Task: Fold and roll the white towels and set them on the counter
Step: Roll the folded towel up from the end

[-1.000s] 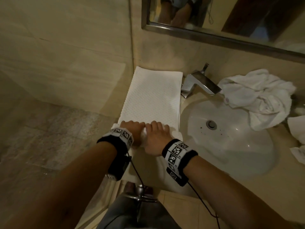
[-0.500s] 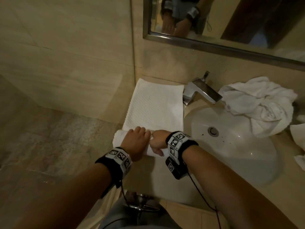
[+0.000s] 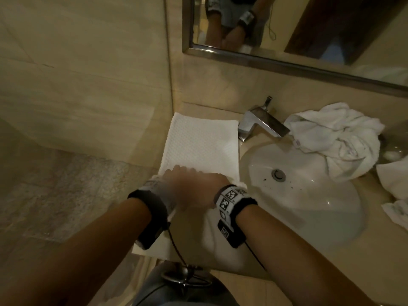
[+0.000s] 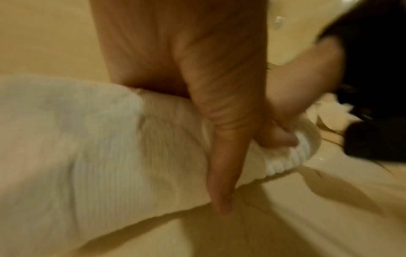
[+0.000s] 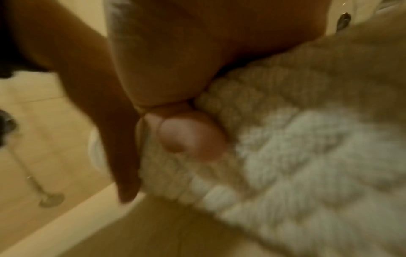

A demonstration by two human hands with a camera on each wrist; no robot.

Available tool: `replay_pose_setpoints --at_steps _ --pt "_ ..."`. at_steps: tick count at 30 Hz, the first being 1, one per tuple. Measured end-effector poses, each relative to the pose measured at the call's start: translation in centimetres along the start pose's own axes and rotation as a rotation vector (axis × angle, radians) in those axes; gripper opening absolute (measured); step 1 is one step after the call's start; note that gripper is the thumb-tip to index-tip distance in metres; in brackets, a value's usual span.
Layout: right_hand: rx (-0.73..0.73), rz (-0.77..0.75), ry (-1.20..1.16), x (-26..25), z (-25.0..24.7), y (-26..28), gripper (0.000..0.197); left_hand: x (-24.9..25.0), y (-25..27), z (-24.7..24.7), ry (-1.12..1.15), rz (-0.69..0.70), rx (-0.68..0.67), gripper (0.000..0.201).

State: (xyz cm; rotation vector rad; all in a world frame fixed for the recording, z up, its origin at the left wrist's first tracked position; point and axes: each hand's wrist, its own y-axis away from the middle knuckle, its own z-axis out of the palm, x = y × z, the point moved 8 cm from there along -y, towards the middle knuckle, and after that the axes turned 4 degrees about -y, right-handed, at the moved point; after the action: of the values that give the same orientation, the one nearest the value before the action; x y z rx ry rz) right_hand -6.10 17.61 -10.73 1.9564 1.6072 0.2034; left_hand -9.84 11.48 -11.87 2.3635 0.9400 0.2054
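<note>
A white waffle-weave towel [image 3: 201,146] lies flat on the beige counter [image 3: 209,108], left of the sink, and reaches back to the wall. Its near end is wound into a roll [image 3: 239,184]. Both hands sit side by side on that roll. My left hand [image 3: 181,184] covers the roll's left part, and its thumb [image 4: 219,173] points down the front of the roll [image 4: 110,147]. My right hand [image 3: 212,187] grips the right part, its thumb [image 5: 189,137] pressed into the fabric [image 5: 285,156]. The hands hide most of the roll, and all views are motion-blurred.
A white sink basin [image 3: 309,195] and chrome faucet [image 3: 262,123] are right of the towel. A crumpled white towel [image 3: 335,138] lies behind the basin, with more white cloth [image 3: 395,184] at the right edge. A tiled wall [image 3: 88,74] bounds the counter's left side; a mirror [image 3: 309,29] hangs above.
Both hands have pushed the roll farther along the towel toward the wall, so the flat part is shorter. The left hand has come over the top of the roll.
</note>
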Motion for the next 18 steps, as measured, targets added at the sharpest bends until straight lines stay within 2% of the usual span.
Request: replay_pose_setpoints --at_steps 1,2,4,6,8,10,12,15,16,18 --pt "-0.051 0.039 -0.056 0.3 -0.3 -0.1 0.030 0.3 0.4 -0.3 -0.069 0.018 0.067 0.100" --pt "-0.118 0.070 -0.105 0.4 -0.3 -0.1 0.023 0.6 0.6 -0.1 -0.122 0.038 0.121 0.101" --pt "-0.232 0.084 -0.133 0.3 -0.1 0.0 0.019 1.1 1.2 0.2 -0.137 0.068 0.203 0.082" --pt "-0.214 0.068 -0.094 0.1 0.0 0.1 0.014 1.0 0.9 0.3 -0.090 0.074 0.216 0.075" --pt "-0.096 0.031 -0.043 -0.2 -0.5 0.0 0.028 0.8 0.0 0.2 -0.049 0.068 0.123 0.087" --pt "0.014 -0.048 0.111 -0.4 -0.8 -0.3 0.059 0.4 -1.1 -0.3 -0.012 0.049 0.018 0.090" --pt "0.017 -0.079 0.205 -0.3 -0.5 -0.7 0.077 -0.2 -1.9 -0.3 0.072 0.031 -0.056 0.083" --pt "-0.022 -0.046 0.251 0.3 1.0 -0.6 0.098 -0.5 -2.5 0.3 0.110 0.033 -0.103 0.081" --pt "0.003 -0.056 0.286 0.2 1.2 -0.3 0.101 -0.4 -2.5 0.4 0.088 0.032 -0.095 0.082" --pt "0.068 -0.078 0.278 0.0 1.2 -0.3 0.090 0.1 -2.3 0.1 0.003 0.046 -0.021 0.087"
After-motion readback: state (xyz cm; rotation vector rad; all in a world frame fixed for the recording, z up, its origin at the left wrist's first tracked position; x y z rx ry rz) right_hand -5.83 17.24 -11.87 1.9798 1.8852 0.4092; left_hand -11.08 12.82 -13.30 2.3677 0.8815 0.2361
